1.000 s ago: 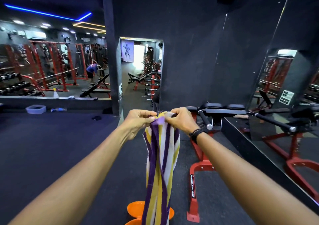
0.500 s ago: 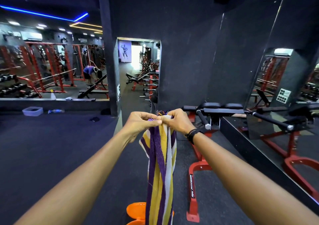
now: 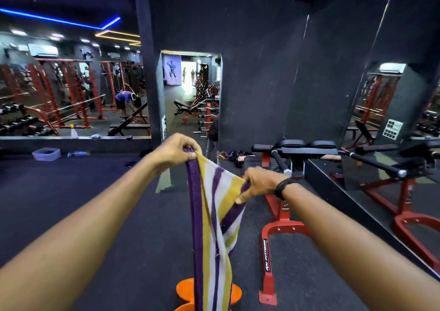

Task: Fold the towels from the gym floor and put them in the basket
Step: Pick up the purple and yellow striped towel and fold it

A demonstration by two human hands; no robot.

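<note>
Out to the left of the left hand, a pale tub [image 3: 46, 154] sits on the dark floor [image 3: 71, 203] by the mirrored wall. Left hand [image 3: 175, 149] is up high, fingers curled over and pinching the top corner of the striped towel [image 3: 214, 227], purple band running straight down from that pinch. The cloth stretches across in a slope from there, down to the right hand [image 3: 258, 183], which sits lower and grips the other top corner between thumb and curled fingers, black wristband [image 3: 283, 188] just behind it. Between and beneath both hands the towel hangs long, purple, yellow and white, its lower end in front of some orange thing [image 3: 187, 289] on the floor. Right of the right hand stands a red-framed bench [image 3: 281, 229] with black pads.
</note>
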